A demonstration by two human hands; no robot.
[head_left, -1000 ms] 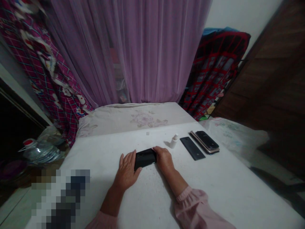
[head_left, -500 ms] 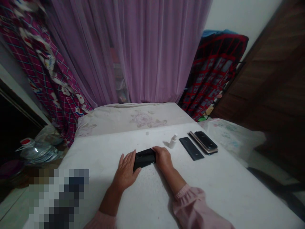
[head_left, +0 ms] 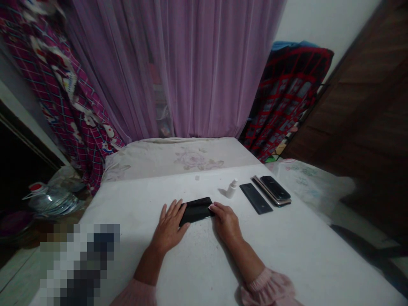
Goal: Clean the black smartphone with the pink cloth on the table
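A glossy black smartphone (head_left: 198,210) lies on the white-covered surface between my two hands. My left hand (head_left: 170,225) grips its left end, the fingers over the far side and the thumb at the near edge. At the phone's right end, my right hand (head_left: 227,221) is closed in a pinch against the glass. A small pale bit shows at its fingertips, too little to name. To the right stands a small white spray bottle (head_left: 231,189). Beyond it lie a flat dark phone back panel (head_left: 256,198) and a stack of phones (head_left: 274,188).
A tiny pale square (head_left: 197,178) lies on the white cover (head_left: 134,204) farther back. Purple curtains (head_left: 210,68) hang behind the surface. On the floor at left is a large clear water bottle (head_left: 52,202) with a red cap. A blurred patch covers the lower left.
My right hand has moved slightly right and nearer to me, and its fingertips now rest on the phone's right end with a pale bit showing. My left hand has hardly moved.
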